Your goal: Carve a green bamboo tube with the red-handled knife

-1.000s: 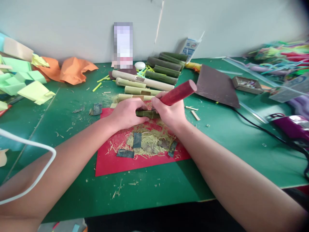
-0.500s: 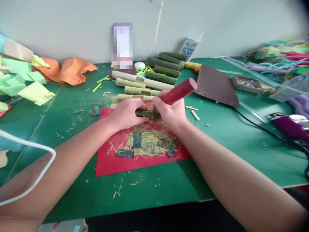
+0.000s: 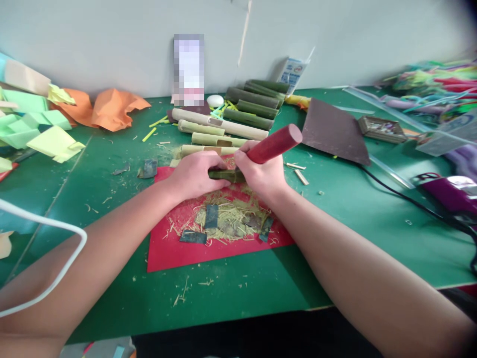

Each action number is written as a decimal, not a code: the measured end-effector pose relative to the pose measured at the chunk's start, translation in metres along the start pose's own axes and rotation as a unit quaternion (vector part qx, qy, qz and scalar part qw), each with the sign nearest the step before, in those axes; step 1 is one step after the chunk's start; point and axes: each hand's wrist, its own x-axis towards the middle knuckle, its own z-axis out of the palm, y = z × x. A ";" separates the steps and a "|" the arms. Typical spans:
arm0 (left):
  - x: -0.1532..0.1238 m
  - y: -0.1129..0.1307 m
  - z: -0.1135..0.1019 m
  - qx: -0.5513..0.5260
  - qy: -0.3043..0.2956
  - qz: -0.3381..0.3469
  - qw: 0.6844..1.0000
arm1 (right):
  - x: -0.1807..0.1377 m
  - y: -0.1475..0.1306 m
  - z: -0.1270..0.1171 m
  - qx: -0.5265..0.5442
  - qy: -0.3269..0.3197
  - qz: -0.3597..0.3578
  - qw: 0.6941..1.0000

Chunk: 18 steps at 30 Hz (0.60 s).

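A short dark green bamboo piece [image 3: 226, 175] lies crosswise over the red sheet [image 3: 167, 256]. My left hand [image 3: 196, 174] is closed around its left end, thumb above and fingers below. My right hand [image 3: 263, 171] grips a tool with a thick, round red handle [image 3: 278, 143], which slants up to the right. The tool's working end sits at the bamboo, mostly hidden by my fingers. Pale shavings [image 3: 233, 219] and dark green bark pieces [image 3: 211, 216] are scattered on the sheet in front of my hands.
Several bamboo lengths [image 3: 249, 119] lie in rows behind my hands. A brown board [image 3: 333, 130], a small tray [image 3: 382, 129] and a purple device with a black cable [image 3: 447, 196] are on the right. Crumpled orange paper [image 3: 117, 109] and folded green papers [image 3: 26, 124] lie left.
The red handle and my right hand have shifted very slightly left and down. My left hand keeps its hold on the bamboo piece.
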 end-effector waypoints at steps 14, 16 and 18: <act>0.001 -0.001 -0.001 0.021 0.014 0.004 1.000 | 0.000 0.002 0.000 0.033 -0.002 0.041 0.999; 0.000 -0.001 -0.001 0.024 0.016 0.003 1.000 | 0.001 0.001 0.000 0.031 -0.002 0.042 0.999; 0.001 -0.001 -0.001 0.028 0.016 0.002 0.999 | 0.001 0.001 0.000 0.032 -0.005 0.039 0.999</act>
